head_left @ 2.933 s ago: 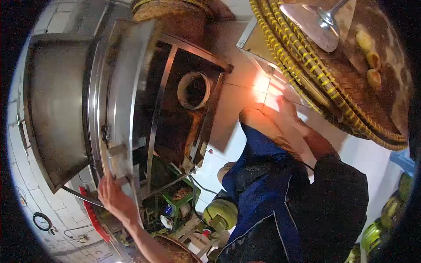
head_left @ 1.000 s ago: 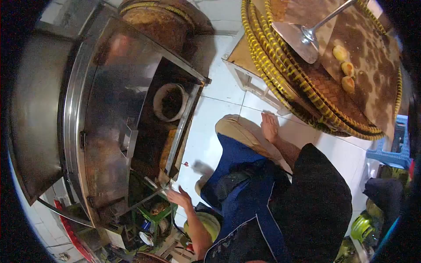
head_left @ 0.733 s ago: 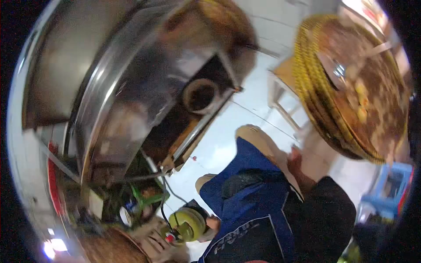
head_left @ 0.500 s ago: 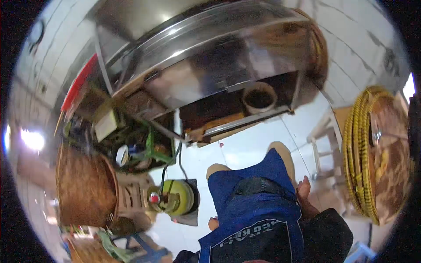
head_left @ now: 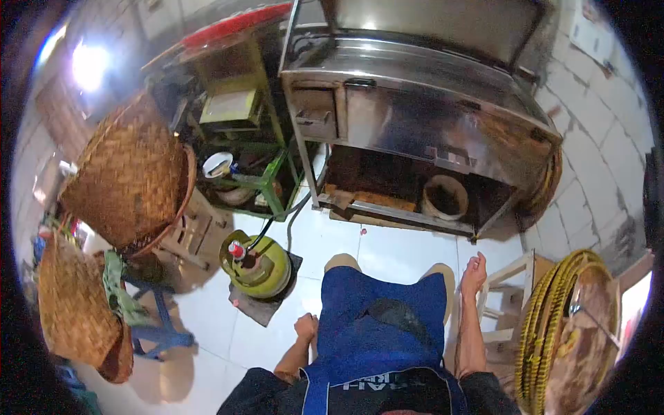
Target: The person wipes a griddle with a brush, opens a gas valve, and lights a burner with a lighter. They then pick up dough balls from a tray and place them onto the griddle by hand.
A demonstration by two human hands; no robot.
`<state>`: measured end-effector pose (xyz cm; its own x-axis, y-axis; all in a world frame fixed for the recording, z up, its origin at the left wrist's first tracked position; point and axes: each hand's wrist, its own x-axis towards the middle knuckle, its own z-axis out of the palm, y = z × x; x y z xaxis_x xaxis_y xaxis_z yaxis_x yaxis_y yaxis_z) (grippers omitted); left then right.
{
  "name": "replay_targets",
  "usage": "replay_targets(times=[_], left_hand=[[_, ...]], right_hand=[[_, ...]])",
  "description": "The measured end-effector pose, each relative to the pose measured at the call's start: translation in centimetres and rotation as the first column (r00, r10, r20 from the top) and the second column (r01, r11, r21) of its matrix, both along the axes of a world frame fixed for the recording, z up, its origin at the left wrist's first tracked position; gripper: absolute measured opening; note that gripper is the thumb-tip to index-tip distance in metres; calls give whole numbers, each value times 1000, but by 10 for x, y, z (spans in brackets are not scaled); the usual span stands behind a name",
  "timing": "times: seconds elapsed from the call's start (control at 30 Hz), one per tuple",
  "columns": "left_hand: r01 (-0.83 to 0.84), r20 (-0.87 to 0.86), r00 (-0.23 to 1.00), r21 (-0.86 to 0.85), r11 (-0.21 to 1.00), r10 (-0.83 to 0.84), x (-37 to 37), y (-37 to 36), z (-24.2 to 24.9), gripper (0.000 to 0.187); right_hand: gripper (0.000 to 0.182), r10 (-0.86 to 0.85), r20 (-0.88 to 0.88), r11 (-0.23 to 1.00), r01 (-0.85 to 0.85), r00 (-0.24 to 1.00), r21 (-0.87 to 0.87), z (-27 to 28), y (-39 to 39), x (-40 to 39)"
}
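Note:
My left hand (head_left: pixel 306 326) hangs beside the blue apron (head_left: pixel 387 325), its fingers curled in with nothing visible in them. The closest thing to it is a green gas cylinder (head_left: pixel 259 266) with a red-topped regulator and a dark hose, standing on a grey mat (head_left: pixel 257 311); the hand is apart from it. On the other side my right hand (head_left: pixel 474 274) is held out, empty, its fingers loosely apart. Close by is a pale wooden stool (head_left: pixel 508 294), and I see no grip on it.
Ahead stands a steel cooking counter (head_left: pixel 415 117) with a bucket (head_left: pixel 445 197) beneath. Left are a green shelf (head_left: pixel 273 183), woven baskets (head_left: pixel 128 180) and a blue stool (head_left: pixel 162 325). Yellow-bound round trays (head_left: pixel 553 332) lean at the right. White tile floor (head_left: pixel 311 238) lies between.
My view has turned and steadied, so the counter sits further right and the baskets show more fully. Both forearms now show beside the apron, where only parts of the hands were visible.

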<state>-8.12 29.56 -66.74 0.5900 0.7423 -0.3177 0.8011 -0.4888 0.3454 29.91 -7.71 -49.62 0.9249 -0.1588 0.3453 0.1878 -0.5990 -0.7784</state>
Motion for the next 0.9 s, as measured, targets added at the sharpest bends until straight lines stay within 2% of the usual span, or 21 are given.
replay_targets(times=[0.03, 0.07, 0.17, 0.27, 0.37, 0.4, 0.57, 0.63, 0.7, 0.77, 0.8, 0.83, 0.9], left_hand=[[-24, 5, 1000, -11, 1000, 24, -3, 1, 4, 41], [-4, -48, 999, -32, 999, 2, -8, 0, 6, 41], [13, -106, 994, -46, 999, -18, -23, -4, 18, 41], [22, -179, 983, -76, 997, -35, -28, -8, 29, 41], [29, -187, 982, -62, 998, -41, -43, -11, 27, 42], [-15, -165, 986, -55, 998, 6, -46, -13, 35, 43], [-221, -114, 970, -57, 974, 213, -55, -31, 134, 45], [-316, -110, 945, -64, 947, 308, -66, -32, 189, 50], [-349, -117, 933, -66, 935, 340, -75, -34, 234, 43], [-298, -234, 936, -124, 946, 264, -91, -38, 272, 32], [-382, -259, 907, -169, 908, 333, -94, -41, 302, 25], [-389, -261, 904, -169, 906, 340, -98, -43, 330, 25], [-374, -293, 905, -202, 905, 309, -112, -49, 382, 24]], right_hand=[[36, 45, 37, 992, -50, 998, 115, 17, 12, 4], [35, 76, 59, 984, -84, 995, 154, 30, 21, 7], [37, 153, 110, 966, -172, 982, 192, 68, 49, 5], [35, 250, 102, 958, -261, 963, 121, 85, 66, 13], [32, 352, 130, 931, -361, 927, 55, 103, 86, 20], [31, 388, 113, 920, -392, 915, 17, 116, 94, 19], [29, 507, 42, 856, -498, 861, -143, 199, 133, 22], [29, 553, -26, 829, -553, 833, -78, 233, 152, 17], [28, 600, -59, 776, -598, 798, -200, 267, 168, 13], [26, 657, -108, 718, -663, 746, -213, 281, 177, 8], [24, 696, -160, 667, -712, 700, -218, 290, 179, 4], [24, 701, -161, 662, -717, 695, -217, 308, 182, -2], [28, 742, -345, 555, -816, 574, -163, 346, 184, -17]])
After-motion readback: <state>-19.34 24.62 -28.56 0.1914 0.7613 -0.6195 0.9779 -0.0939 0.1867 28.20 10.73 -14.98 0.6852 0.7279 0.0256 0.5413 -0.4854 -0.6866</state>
